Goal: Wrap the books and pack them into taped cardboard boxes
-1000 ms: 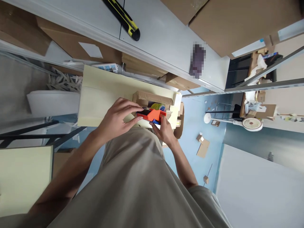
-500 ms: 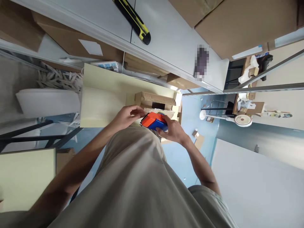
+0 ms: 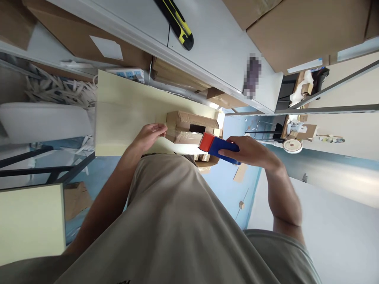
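Note:
A small brown cardboard box (image 3: pixel 184 137) with a dark rectangular opening stands on the cream-coloured tabletop (image 3: pixel 127 118). My right hand (image 3: pixel 247 150) is wrapped round the blue body of a red-and-blue packing tape dispenser (image 3: pixel 222 149). Its toothed red end points left, by the near right part of the box. At the box's left end is my left hand (image 3: pixel 151 134), fingers pressed together. What these fingers pinch, if anything, is too small to make out. A shiny gleam suggests clear tape along the box's near side.
A black-and-yellow utility knife (image 3: pixel 177 25) lies on the white shelf (image 3: pixel 207 51) above the table. Further along it is a blurred-out dark object (image 3: pixel 252 77). A power strip (image 3: pixel 127 73) sits behind the tabletop. Left stands a white bin (image 3: pixel 44 122); a fan (image 3: pixel 292 146) is at right.
My right hand has moved right with the tape dispenser, away from my left hand, and turned it so the red end faces left. My left hand has shifted slightly left, to the box's end.

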A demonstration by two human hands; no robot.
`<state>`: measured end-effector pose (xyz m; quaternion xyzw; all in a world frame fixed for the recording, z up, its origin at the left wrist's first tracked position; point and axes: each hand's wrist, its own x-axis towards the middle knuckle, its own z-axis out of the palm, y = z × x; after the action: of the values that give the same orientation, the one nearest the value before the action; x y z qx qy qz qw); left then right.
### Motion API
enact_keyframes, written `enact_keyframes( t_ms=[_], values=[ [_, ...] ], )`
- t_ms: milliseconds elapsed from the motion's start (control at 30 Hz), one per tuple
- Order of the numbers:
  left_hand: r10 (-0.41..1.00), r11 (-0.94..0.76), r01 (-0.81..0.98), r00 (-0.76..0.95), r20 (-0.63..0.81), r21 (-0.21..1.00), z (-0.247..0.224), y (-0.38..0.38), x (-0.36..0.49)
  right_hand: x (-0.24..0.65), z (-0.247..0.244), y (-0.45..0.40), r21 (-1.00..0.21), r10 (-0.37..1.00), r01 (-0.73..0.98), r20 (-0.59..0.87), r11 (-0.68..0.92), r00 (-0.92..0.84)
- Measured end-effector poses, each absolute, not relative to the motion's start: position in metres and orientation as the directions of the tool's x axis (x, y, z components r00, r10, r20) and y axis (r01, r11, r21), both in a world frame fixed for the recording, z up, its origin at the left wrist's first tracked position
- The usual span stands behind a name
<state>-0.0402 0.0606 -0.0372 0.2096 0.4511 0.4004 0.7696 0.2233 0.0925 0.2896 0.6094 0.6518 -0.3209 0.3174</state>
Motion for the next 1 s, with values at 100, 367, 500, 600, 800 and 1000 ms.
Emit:
enact_keyframes(
  t_ms=[100, 367, 500, 600, 800, 1000],
  values=[
    [0.773, 0.627, -0.487, 0.294, -0.562, 0.608, -0.063, 0.064, -0.035, 0.204, 0.284, 0.102, 0.000, 0.632, 0.997, -0.774, 0.081, -0.052],
    [0.703, 0.678, -0.565, 0.312, -0.639, 0.471, -0.101, 0.061, -0.010, 0.166, 0.246, 0.121, 0.007, 0.728, 0.982, -0.672, 0.190, -0.135],
    [0.699, 0.679, -0.571, 0.311, -0.644, 0.462, -0.108, 0.064, 0.002, 0.162, 0.238, 0.122, 0.028, 0.747, 0.981, -0.653, 0.191, -0.127],
    [0.703, 0.678, -0.557, 0.300, -0.645, 0.479, -0.114, 0.066, 0.010, 0.162, 0.231, 0.122, 0.022, 0.766, 0.979, -0.627, 0.201, -0.143],
    [0.699, 0.671, -0.539, 0.229, -0.677, 0.510, -0.125, 0.062, 0.033, 0.158, 0.219, 0.123, 0.006, 0.771, 0.974, -0.612, 0.224, -0.174],
    [0.764, 0.620, -0.263, -0.011, -0.645, 0.739, -0.123, 0.061, 0.021, 0.146, 0.219, 0.126, -0.040, 0.751, 0.974, -0.630, 0.223, -0.198]
  ],
)
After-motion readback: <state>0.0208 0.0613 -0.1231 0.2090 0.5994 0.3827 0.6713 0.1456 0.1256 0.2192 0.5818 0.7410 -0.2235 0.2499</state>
